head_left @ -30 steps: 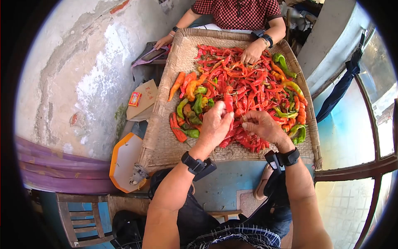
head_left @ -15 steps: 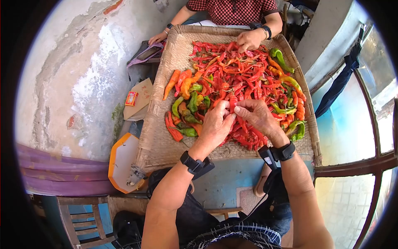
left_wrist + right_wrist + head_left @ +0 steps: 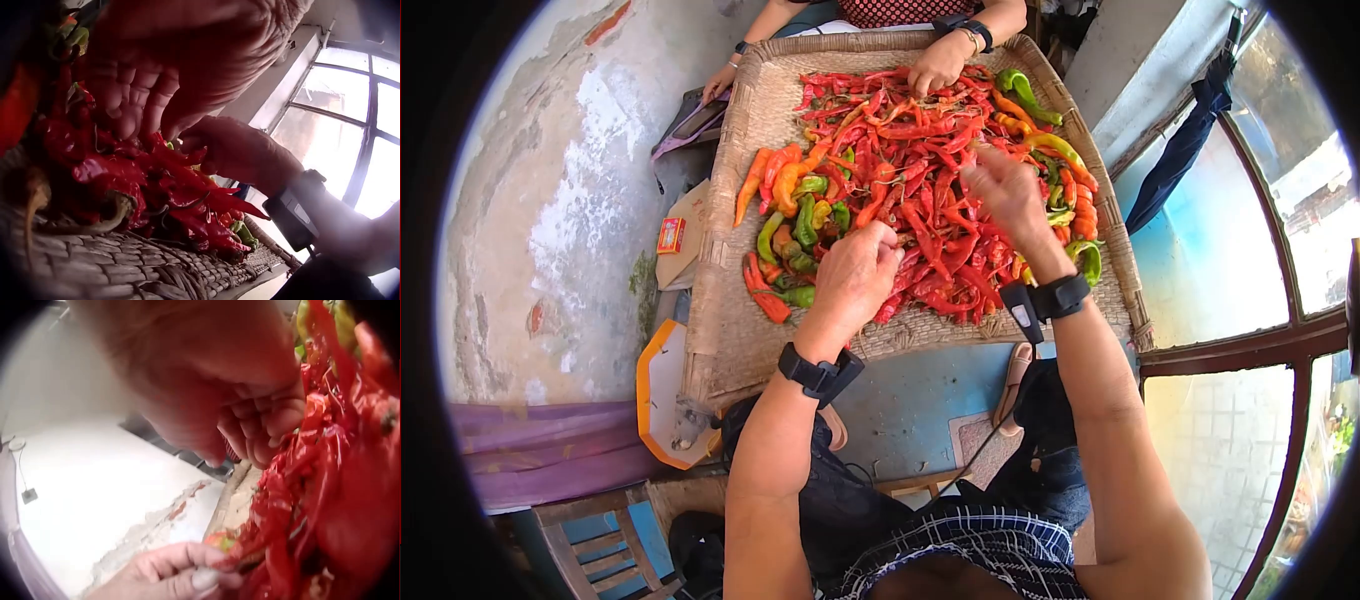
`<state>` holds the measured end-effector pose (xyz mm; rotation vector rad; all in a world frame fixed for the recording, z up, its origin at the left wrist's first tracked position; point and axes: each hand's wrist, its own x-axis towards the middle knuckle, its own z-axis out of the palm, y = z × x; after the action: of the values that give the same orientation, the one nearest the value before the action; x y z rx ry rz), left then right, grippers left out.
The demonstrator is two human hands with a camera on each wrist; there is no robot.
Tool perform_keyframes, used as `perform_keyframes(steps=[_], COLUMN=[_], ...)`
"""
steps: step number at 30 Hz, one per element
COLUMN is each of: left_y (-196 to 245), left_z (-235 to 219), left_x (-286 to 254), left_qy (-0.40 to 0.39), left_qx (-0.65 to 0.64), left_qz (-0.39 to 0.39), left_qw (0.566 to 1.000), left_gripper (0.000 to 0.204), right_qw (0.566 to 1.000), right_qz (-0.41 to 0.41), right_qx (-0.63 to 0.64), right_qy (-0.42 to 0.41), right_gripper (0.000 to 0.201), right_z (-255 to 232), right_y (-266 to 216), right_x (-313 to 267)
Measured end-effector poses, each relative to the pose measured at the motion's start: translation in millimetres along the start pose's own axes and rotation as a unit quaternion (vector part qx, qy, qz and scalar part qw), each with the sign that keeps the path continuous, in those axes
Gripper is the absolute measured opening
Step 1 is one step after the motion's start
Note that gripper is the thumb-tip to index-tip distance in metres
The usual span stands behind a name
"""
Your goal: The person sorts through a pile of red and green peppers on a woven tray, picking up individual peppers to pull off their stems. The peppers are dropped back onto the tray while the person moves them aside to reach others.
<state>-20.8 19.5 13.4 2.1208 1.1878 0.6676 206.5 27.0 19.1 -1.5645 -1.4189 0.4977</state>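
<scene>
Red chili peppers (image 3: pixel 920 210) lie heaped in the middle of a large woven tray (image 3: pixel 725 330). My left hand (image 3: pixel 855 280) is low at the heap's near left side. In the right wrist view its thumb and forefinger (image 3: pixel 187 556) pinch the end of a red chili pepper (image 3: pixel 228 562). Farther forward, my right hand (image 3: pixel 1008 195), blurred, hangs over the right part of the heap. Its fingers (image 3: pixel 250 428) are loosely bent with the thumb apart, and nothing shows between them.
Orange peppers (image 3: pixel 750 185) and green peppers (image 3: pixel 805 220) lie along the tray's sides. Across from me, another person's hand (image 3: pixel 940 62) reaches into the far peppers. A matchbox (image 3: pixel 671 235) rests on cardboard at left, above an orange-rimmed container (image 3: pixel 662 395). Windows (image 3: pixel 1220 240) stand at right.
Both hands were together at a red chili pepper half a second ago. They have since parted, the right going forward over the heap. The head view has shifted, and the other person's hand stays at the peppers.
</scene>
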Motion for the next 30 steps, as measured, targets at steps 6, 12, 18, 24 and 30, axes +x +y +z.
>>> perform_keyframes(steps=[6,12,18,24,30], left_y=[7,-1,-2,-2,4], left_z=[8,8,10,7,7], left_x=[-1,3,1,0,-2], left_qy=[0.053,0.091,0.054,0.070,0.030], left_qx=[0.113,0.157,0.166,0.136,0.141], left_qz=[0.074,0.113,0.107,0.105,0.090], left_qw=[0.989,0.977,0.979,0.983,0.985], left_gripper=[0.013,0.020,0.033,0.032,0.023], right_qw=[0.978,0.992,0.955,0.964,0.972], right_qz=[-0.063,-0.019,0.075,0.030,-0.090], right_qx=[-0.175,-0.048,0.164,0.249,-0.161], right_qy=[-0.092,-0.113,-0.237,-0.090,-0.143], right_gripper=[0.028,0.025,0.018,0.027,0.029], right_z=[33,19,-12,-15,8], right_y=[1,-7,-18,-12,-11], right_x=[-32,-30,-38,-12,-36])
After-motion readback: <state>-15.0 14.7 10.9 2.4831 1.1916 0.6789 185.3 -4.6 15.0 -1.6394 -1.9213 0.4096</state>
